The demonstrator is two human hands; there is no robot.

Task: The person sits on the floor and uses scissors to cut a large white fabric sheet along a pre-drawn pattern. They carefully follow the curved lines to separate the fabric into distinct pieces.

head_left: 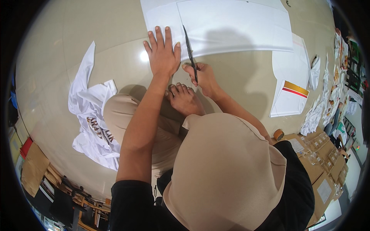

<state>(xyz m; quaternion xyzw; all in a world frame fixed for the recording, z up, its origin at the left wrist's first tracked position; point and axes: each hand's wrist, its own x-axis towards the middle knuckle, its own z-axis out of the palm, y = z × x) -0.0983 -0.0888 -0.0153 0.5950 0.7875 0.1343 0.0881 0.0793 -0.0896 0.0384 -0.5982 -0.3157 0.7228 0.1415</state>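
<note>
A broad sheet of white fabric (239, 27) lies spread on the tiled floor at the top of the view. My left hand (162, 56) rests flat on its near left part, fingers spread. Just to the right, my right hand (203, 77) grips a pair of black-handled scissors (188, 46). Their long dark blades point away from me and lie along a line in the fabric; I cannot tell how far apart the blades are. A thin line or edge runs on from the tip toward the far side. My bare foot (187, 100) stands close below my hands.
Crumpled white cloth (86, 104) with brown lettering lies at left. At right are a white piece with a yellow and red stripe (295, 90), a rolled white bundle (314, 73), a tape roll (278, 134) and cardboard boxes (323, 188). Wooden furniture (86, 210) stands lower left.
</note>
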